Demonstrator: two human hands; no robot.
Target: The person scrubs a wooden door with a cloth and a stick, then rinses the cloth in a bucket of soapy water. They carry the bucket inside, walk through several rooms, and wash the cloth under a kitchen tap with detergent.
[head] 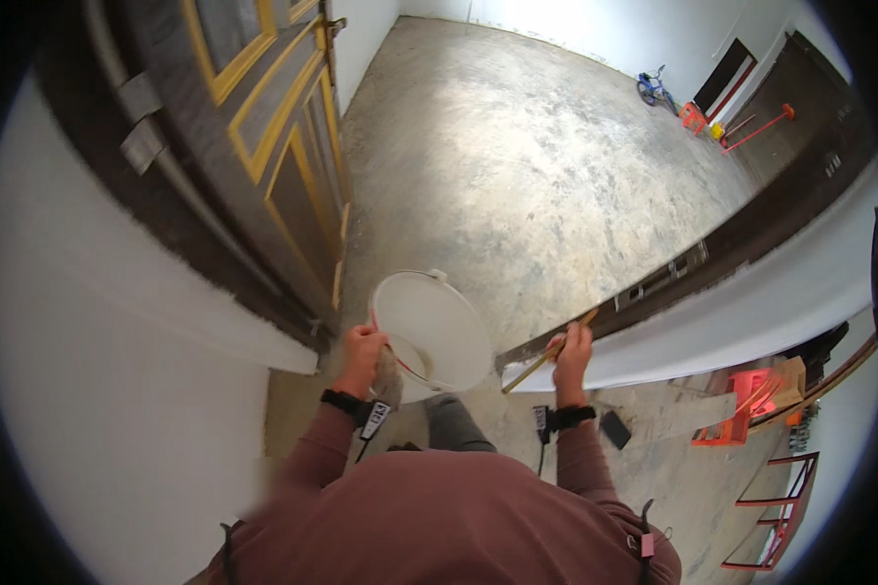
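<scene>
My left hand (364, 358) is closed around the red-gripped wire handle of a white plastic bucket (446, 322), and a greyish cloth (388, 376) hangs from the same hand. The bucket is tilted, its open top facing up at me; a little pale matter shows inside. In my right hand (573, 355) is a thin wooden stick (524, 374), held slantwise beside the dark door frame (629, 292). Both wrists wear black bands with small devices.
An open brown door (293, 168) with yellow trim stands at the left. Beyond the doorway lies a concrete floor (527, 161), with a blue bicycle (655, 88) and orange crate (693, 117) by the wall. At right are a red stool (735, 409), a dark flat object (615, 429) and a red metal frame (783, 504).
</scene>
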